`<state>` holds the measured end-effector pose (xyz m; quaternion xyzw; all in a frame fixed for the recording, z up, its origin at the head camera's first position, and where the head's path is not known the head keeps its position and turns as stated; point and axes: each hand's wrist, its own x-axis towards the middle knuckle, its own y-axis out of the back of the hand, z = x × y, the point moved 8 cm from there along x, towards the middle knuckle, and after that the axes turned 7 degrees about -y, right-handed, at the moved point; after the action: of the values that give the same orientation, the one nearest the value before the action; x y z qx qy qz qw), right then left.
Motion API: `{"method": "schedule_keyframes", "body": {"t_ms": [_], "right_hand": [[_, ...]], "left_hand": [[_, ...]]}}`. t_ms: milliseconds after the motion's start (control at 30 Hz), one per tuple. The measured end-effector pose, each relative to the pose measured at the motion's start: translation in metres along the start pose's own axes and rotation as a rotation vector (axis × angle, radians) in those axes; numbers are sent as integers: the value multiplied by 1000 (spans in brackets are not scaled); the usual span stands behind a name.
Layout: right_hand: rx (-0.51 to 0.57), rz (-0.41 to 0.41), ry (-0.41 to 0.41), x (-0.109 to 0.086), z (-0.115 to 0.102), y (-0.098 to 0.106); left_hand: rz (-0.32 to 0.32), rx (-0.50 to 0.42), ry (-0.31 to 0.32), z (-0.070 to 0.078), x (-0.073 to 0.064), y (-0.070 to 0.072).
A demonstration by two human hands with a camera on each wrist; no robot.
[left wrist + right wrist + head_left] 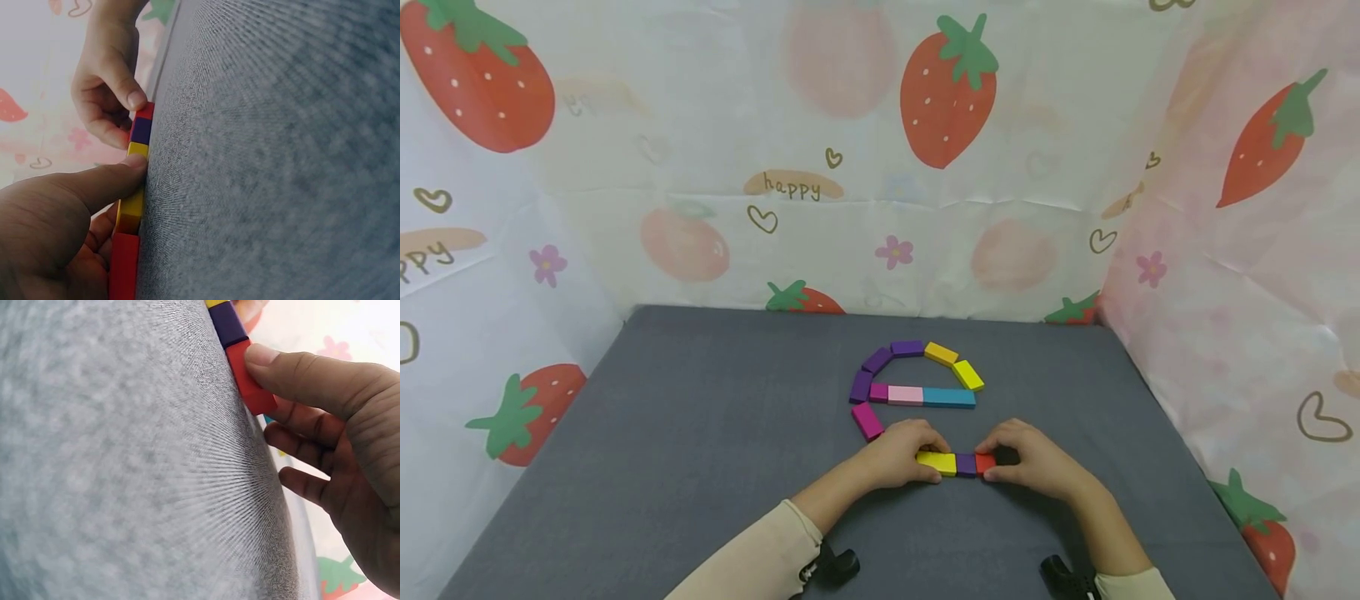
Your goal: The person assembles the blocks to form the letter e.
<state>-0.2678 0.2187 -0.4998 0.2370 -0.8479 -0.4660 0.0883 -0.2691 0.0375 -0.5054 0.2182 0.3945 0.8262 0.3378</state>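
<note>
My left hand point(898, 454) pinches a yellow block point(943, 464) lying on the grey cloth, thumb on its near side. My right hand point(1036, 460) holds a red block point(250, 384) between thumb and fingers. Between these two sits a small purple block point(966, 466), so the three form a straight row. Another red block point(124, 265) lies end to end with the yellow one in the left wrist view; the left hand hides it in the head view. A magenta block point(867, 422) slants just beyond the left hand.
Farther back, purple blocks point(877, 361), an orange-yellow block point(942, 353) and a yellow block point(968, 375) form an arch. Under it runs a bar of magenta point(879, 392), pink point(906, 396) and blue point(949, 398) blocks. Strawberry-print curtains point(850, 250) border the grey table point(662, 433).
</note>
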Motion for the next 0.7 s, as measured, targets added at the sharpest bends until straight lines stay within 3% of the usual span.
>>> {"method": "schedule_keyframes", "body": {"t_ms": [700], "right_hand": [[14, -20, -2, 2, 3, -2]], "left_hand": [[-8, -5, 4, -3, 3, 0]]}}
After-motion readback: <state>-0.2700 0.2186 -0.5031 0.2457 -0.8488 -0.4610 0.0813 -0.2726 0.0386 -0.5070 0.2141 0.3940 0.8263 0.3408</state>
